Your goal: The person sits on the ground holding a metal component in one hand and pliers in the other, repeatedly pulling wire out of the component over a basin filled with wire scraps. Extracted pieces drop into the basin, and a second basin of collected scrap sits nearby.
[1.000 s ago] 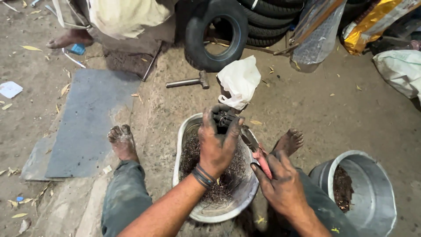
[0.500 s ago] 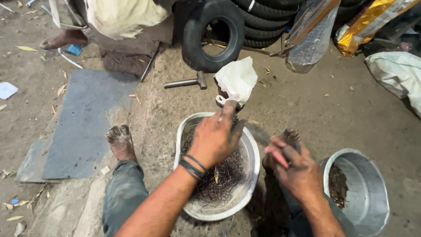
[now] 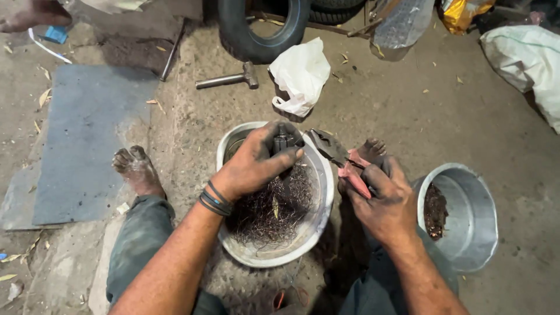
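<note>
Since the earlier frame, both hands are sitting lower and closer together over the white basin (image 3: 324,192), which serves as the landmark throughout. Left hand (image 3: 254,166) is hovering above the basin's far half, its fingers (image 3: 287,156) clenched around a small dark metal part (image 3: 284,142) that is poking up between thumb and forefinger, just above the tangle of fine dark wire (image 3: 274,210) filling the basin. Holding it over the basin probably means that whatever is cut loose is dropping into that tangle rather than onto the floor.

Right hand (image 3: 382,201) is hanging at the basin's right rim, its fingers (image 3: 373,175) wrapped around the red handles of a pair of pliers (image 3: 338,157). Their tip is pointing left across the rim toward the metal part, near it but, as far as can be seen, not touching; whether the nose is parted is too small to tell. That angle looks chosen to bring the tool to the piece from the side.

Right of the basin, a metal bucket (image 3: 466,233) is standing with dark matter inside. Beyond the basin a white plastic bag (image 3: 300,76) and a hammer (image 3: 227,80) are lying on the concrete floor, with a tyre (image 3: 262,29) further off. Bare feet are resting either side of the basin.
</note>
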Action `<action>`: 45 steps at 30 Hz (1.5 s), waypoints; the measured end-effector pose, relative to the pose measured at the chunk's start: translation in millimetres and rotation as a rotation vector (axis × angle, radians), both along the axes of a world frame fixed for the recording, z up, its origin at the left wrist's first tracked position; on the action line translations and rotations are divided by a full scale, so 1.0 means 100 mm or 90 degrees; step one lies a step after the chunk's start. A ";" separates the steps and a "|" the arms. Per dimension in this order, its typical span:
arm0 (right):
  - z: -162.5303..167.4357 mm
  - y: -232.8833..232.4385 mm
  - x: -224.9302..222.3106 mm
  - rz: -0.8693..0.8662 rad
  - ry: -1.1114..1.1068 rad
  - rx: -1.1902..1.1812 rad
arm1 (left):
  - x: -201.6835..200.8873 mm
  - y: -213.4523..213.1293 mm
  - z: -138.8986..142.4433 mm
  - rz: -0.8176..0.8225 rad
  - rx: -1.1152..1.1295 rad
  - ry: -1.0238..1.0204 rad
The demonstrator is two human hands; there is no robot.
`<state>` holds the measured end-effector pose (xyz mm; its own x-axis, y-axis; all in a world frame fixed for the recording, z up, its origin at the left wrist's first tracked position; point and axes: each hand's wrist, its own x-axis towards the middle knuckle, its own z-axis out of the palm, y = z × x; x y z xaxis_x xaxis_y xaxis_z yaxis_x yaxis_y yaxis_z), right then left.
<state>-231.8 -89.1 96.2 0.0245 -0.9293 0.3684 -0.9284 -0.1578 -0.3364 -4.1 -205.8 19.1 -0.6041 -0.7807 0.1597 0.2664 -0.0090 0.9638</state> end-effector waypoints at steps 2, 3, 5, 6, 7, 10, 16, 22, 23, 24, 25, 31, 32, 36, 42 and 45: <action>0.00 0.02 0.02 -0.026 -0.001 0.006 | 0.00 0.00 -0.05 -0.061 -0.026 0.063; 0.00 0.03 0.03 -0.039 -0.001 0.009 | -0.01 0.01 -0.09 -0.076 0.041 0.059; -0.02 0.05 0.02 -0.064 -0.007 0.021 | -0.03 0.05 -0.13 -0.105 0.177 0.050; -0.04 0.06 0.01 -0.076 -0.009 0.027 | -0.04 0.08 -0.14 -0.098 0.208 0.061; -0.04 0.07 0.00 -0.072 -0.006 0.026 | -0.06 0.09 -0.13 -0.092 0.234 0.072; -0.07 0.06 -0.05 -0.051 -0.012 0.002 | -0.15 0.14 -0.05 -0.014 0.254 0.079; -0.18 -0.02 -0.05 0.044 -0.130 0.097 | -0.09 0.10 0.20 -0.034 0.339 0.267; -0.28 -0.04 -0.07 0.108 -0.170 0.102 | -0.08 0.10 0.23 -0.043 0.349 0.292; -0.28 -0.05 -0.07 0.106 -0.158 0.087 | -0.10 0.11 0.23 -0.023 0.341 0.252; -0.28 -0.04 -0.07 0.103 -0.145 0.072 | -0.11 0.11 0.23 -0.023 0.337 0.236; -0.27 -0.04 -0.06 0.100 -0.136 0.071 | -0.12 0.12 0.23 -0.023 0.332 0.221; -0.13 -0.06 0.01 0.063 -0.052 0.048 | -0.16 0.17 0.26 -0.001 0.351 0.246; -0.10 -0.05 0.01 0.056 -0.024 0.038 | -0.16 0.17 0.26 0.008 0.359 0.239; -0.05 -0.04 0.01 0.061 0.114 -0.057 | -0.17 0.16 0.21 0.008 0.346 0.246; -0.16 0.05 -0.10 0.073 -0.019 0.107 | -0.19 0.13 0.13 -0.016 0.297 0.176; -0.21 0.08 -0.27 0.162 -0.126 0.213 | -0.12 0.11 0.09 -0.026 0.122 0.100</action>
<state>-259.2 -80.9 74.8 0.2269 -0.9714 0.0700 -0.7870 -0.2252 -0.5743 -16.0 -194.6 28.5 -0.6156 -0.7809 0.1057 0.4087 -0.2016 0.8901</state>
